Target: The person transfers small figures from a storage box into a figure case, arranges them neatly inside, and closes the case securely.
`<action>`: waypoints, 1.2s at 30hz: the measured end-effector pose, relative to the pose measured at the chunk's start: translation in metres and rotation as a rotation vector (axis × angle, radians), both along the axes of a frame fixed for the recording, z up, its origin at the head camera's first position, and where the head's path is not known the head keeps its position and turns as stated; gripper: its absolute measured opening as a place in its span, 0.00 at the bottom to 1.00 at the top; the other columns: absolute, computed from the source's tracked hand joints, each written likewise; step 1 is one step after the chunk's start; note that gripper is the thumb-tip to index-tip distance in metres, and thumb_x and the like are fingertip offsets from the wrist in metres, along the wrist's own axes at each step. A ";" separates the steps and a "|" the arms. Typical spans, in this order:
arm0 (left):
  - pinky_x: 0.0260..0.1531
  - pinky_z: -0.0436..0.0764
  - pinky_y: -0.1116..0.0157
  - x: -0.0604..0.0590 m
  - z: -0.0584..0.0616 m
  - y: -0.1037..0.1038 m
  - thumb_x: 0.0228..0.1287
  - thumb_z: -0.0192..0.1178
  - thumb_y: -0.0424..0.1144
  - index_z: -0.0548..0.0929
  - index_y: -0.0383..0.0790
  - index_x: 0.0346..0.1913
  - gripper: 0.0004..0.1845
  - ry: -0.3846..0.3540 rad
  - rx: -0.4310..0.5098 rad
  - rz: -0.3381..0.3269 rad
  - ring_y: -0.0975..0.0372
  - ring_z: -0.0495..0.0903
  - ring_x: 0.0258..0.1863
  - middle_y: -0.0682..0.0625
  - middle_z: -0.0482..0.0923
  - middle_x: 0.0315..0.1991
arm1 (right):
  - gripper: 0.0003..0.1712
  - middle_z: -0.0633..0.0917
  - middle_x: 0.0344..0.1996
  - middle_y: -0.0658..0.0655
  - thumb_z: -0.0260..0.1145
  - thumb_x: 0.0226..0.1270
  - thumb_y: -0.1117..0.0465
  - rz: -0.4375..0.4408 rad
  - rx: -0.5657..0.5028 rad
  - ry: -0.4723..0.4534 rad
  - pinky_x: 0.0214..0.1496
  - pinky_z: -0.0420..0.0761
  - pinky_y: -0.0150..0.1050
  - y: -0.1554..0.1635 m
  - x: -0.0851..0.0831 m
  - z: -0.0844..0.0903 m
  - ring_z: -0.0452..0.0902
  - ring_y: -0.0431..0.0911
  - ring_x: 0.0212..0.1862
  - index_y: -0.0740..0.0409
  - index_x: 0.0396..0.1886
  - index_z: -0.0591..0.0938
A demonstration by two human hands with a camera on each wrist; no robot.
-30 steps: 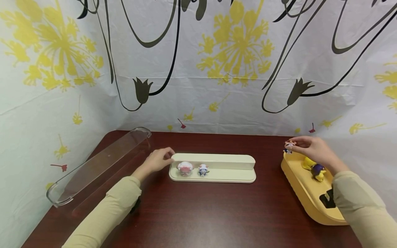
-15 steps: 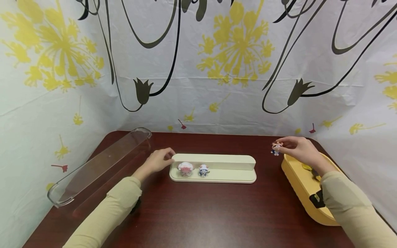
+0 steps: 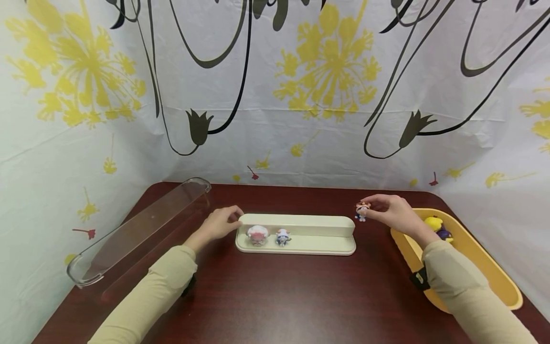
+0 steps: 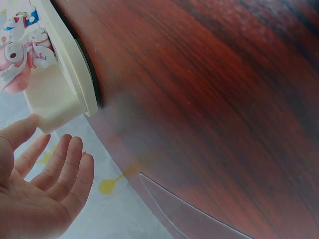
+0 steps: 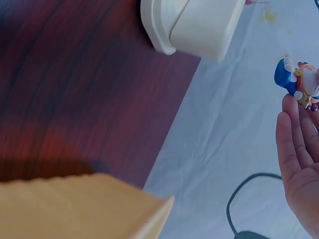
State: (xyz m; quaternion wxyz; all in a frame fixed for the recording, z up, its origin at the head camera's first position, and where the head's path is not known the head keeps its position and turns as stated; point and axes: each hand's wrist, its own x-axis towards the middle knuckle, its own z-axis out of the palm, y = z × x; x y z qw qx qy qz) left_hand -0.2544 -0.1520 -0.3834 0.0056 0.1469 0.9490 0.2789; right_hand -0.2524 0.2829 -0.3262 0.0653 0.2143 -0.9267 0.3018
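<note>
- Right hand point(image 3: 393, 212) has moved left since a second ago: it was over the yellow tray point(image 3: 498, 274), and is now clear of it, mid-right of the head frame, just off the right end of the white stand point(image 3: 301, 246).
- It pinches a small figure point(image 3: 362, 210) at the fingertips, held in the air above the tabletop point(image 3: 275, 296); the right wrist view shows the figure point(image 5: 299, 82) at the fingertips, other fingers fairly straight.
- Judgement: the figure is in transfer from tray towards stand, not yet set down.
- Left hand point(image 3: 221, 222) is unchanged: it rests against the stand's left end, centre-left of the frame. In the left wrist view the fingers point(image 4: 60, 174) are loosely straight beside that end, gripping nothing.
- Stand: two figures on its front ledge, left half: a pink-white one point(image 3: 257, 234) and a smaller blue-white one point(image 3: 282, 236) just beside it. Right half of the ledge is bare.
- Tray, lower right: a yellow toy point(image 3: 434, 223) and a dark purple one point(image 3: 444, 234) touching it at the far end; the forearm hides part of the tray.
- A clear cover point(image 3: 137, 229) lies at the left edge of the tabletop, nothing visible in it.
</note>
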 end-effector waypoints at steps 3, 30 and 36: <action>0.33 0.72 0.57 0.000 -0.001 0.000 0.56 0.59 0.40 0.77 0.44 0.42 0.11 0.002 0.003 0.000 0.58 0.75 0.36 0.51 0.77 0.33 | 0.17 0.81 0.31 0.47 0.65 0.54 0.50 0.015 -0.015 0.006 0.33 0.74 0.37 -0.008 0.000 -0.004 0.77 0.40 0.31 0.53 0.41 0.81; 0.33 0.72 0.56 0.001 0.000 0.001 0.57 0.59 0.40 0.77 0.43 0.43 0.11 0.006 -0.001 0.007 0.57 0.75 0.36 0.50 0.77 0.34 | 0.17 0.81 0.29 0.46 0.66 0.52 0.50 0.141 -0.161 -0.070 0.34 0.75 0.36 -0.066 0.007 -0.043 0.76 0.40 0.32 0.51 0.41 0.81; 0.33 0.72 0.56 0.000 -0.001 0.000 0.57 0.59 0.39 0.77 0.42 0.43 0.11 0.010 0.004 0.001 0.57 0.75 0.36 0.50 0.77 0.34 | 0.16 0.81 0.28 0.46 0.67 0.52 0.53 0.151 -0.177 -0.085 0.34 0.75 0.36 -0.079 0.010 -0.052 0.76 0.39 0.31 0.53 0.40 0.81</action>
